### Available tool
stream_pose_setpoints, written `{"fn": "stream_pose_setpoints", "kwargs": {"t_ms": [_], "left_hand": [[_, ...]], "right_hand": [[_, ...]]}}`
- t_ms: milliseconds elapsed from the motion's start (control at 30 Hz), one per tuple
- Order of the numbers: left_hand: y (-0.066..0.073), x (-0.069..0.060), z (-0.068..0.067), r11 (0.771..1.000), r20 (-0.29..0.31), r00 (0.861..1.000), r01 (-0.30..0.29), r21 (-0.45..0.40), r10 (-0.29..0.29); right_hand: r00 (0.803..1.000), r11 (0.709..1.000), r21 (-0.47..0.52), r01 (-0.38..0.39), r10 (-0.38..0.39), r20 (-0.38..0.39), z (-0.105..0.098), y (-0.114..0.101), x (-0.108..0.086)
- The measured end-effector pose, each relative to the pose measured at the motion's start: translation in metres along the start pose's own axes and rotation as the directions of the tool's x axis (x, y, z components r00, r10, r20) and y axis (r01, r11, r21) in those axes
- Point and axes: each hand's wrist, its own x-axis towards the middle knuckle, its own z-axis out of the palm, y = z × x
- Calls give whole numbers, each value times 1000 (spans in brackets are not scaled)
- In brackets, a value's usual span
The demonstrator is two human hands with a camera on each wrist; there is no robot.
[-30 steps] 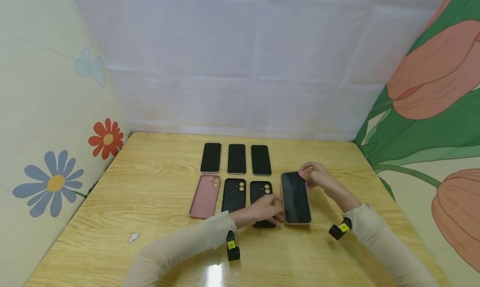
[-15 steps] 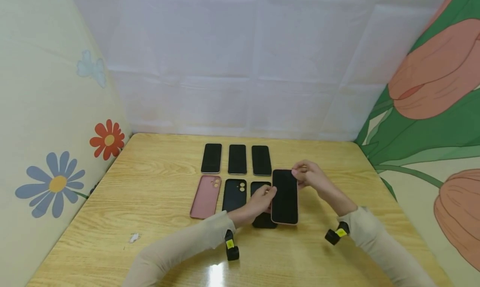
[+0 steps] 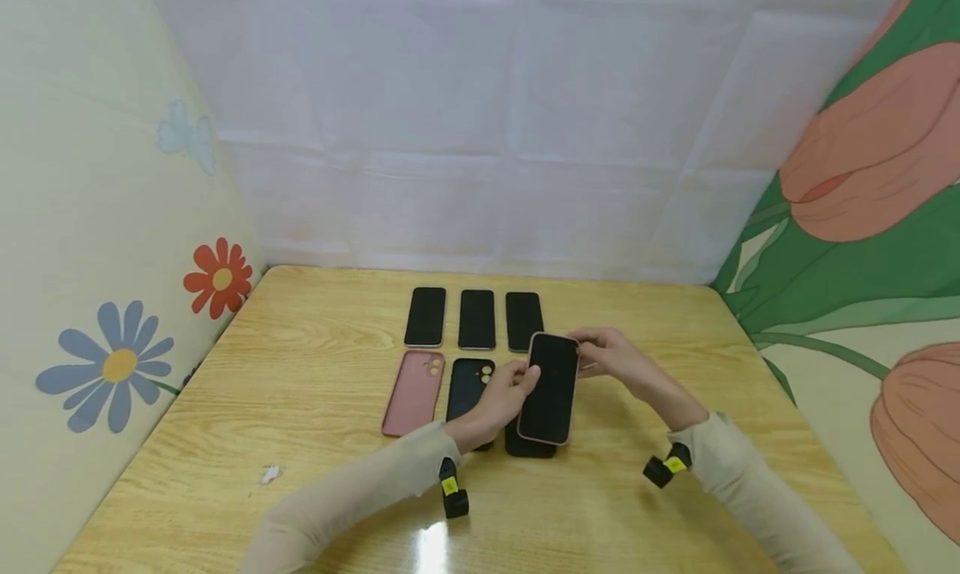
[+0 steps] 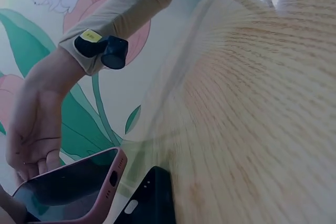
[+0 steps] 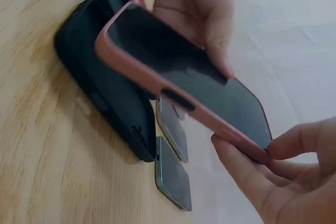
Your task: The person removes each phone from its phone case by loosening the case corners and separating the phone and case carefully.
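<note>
A phone in a pink case (image 3: 550,391) is held above the table, screen up and tilted. My left hand (image 3: 497,397) grips its left side, thumb over the screen's edge. At the upper right corner my right hand (image 3: 613,359) pinches it; in the right wrist view the thumb and fingers of that right hand (image 5: 294,177) show at the corner. A black phone case (image 3: 531,451) lies partly hidden beneath the held phone. Left of it, another black case (image 3: 463,384) is partly covered by my left hand. An empty pink case (image 3: 412,395) lies further left.
Three dark-screened phones lie in a row behind the cases: a left one (image 3: 425,316), a middle one (image 3: 477,319) and a right one (image 3: 524,320). A white scuff (image 3: 270,474) marks the wooden table (image 3: 315,366) at left. A white cloth (image 3: 450,124) hangs behind.
The cased phone has been raised and moved left over the right-hand black case. My left hand, first beside the phone, now grips its left side. The right hand travelled left with it.
</note>
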Motion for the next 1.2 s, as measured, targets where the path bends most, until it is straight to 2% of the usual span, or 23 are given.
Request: {"fn": "stream_pose_setpoints", "kwargs": {"t_ms": [133, 300, 433, 533, 700, 833, 1033, 1200], "left_hand": [[0, 0, -2, 1000, 2, 1000, -11, 4, 11], [0, -1, -4, 1000, 12, 1000, -3, 4, 3], [1, -3, -4, 999, 12, 1000, 12, 34, -13], [3, -5, -5, 998, 9, 1000, 26, 49, -27], [9, -5, -6, 997, 6, 999, 49, 56, -49], [11, -4, -8, 994, 12, 996, 83, 64, -84], [12, -5, -8, 993, 6, 994, 104, 54, -105], [12, -5, -10, 989, -11, 993, 118, 89, -117]], "right_hand": [[1000, 999, -30, 22, -22, -3, 4, 4, 2], [993, 990, -123, 69, -80, -87, 12, 10, 5], [987, 975, -202, 88, -113, -116, 17, 12, 6], [988, 973, -205, 104, -124, -89, 16, 11, 6], [993, 988, -95, 122, -122, 3, 12, 6, 7], [993, 994, -29, 108, -106, 57, 9, 4, 7], [992, 995, -29, 100, -97, 82, 9, 1, 7], [985, 995, -7, 103, -101, 139, 6, -1, 7]]}}
